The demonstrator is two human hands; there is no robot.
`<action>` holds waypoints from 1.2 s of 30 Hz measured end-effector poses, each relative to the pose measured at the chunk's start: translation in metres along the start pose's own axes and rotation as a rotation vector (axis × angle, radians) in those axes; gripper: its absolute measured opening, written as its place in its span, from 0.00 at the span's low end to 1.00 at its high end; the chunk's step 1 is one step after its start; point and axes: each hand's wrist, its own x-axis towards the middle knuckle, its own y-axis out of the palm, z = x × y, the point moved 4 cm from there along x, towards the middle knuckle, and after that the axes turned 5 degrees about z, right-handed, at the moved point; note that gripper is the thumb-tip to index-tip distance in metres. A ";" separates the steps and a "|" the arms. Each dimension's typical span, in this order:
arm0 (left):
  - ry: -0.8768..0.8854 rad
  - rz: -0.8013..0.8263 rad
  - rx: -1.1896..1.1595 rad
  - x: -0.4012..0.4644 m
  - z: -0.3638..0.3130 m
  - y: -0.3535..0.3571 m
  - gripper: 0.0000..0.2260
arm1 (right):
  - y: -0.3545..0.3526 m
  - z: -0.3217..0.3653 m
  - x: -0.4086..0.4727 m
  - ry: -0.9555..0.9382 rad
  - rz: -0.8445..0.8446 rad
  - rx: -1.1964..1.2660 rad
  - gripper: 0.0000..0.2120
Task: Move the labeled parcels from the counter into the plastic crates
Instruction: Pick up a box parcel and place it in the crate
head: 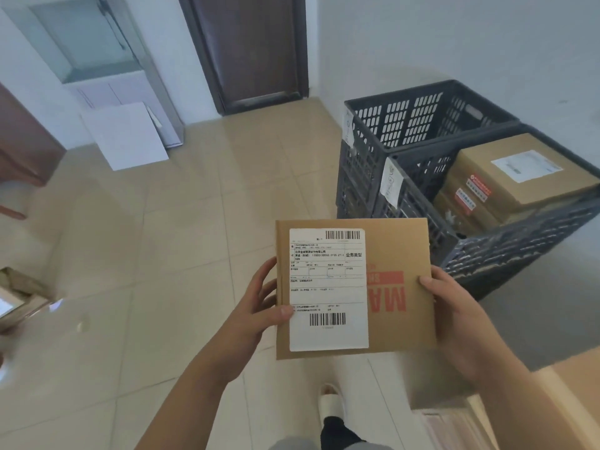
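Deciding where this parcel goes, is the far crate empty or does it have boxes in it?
Cannot tell for certain: the far crate shows only bare slotted walls, its floor hidden. The near crate holds stacked cardboard boxes.

Brown parcel (402,254), white label (328,287); dark grey perforated crates (406,125).

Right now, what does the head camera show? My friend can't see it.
Two hands, left and right, hold a flat labeled parcel over a tiled floor. Beside it stand two dark crates; the near crate already holds boxes, the far crate looks empty.
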 end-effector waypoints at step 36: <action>0.368 0.408 0.437 0.598 -0.230 -0.179 0.57 | 0.039 0.181 0.426 -0.101 -0.735 0.145 0.19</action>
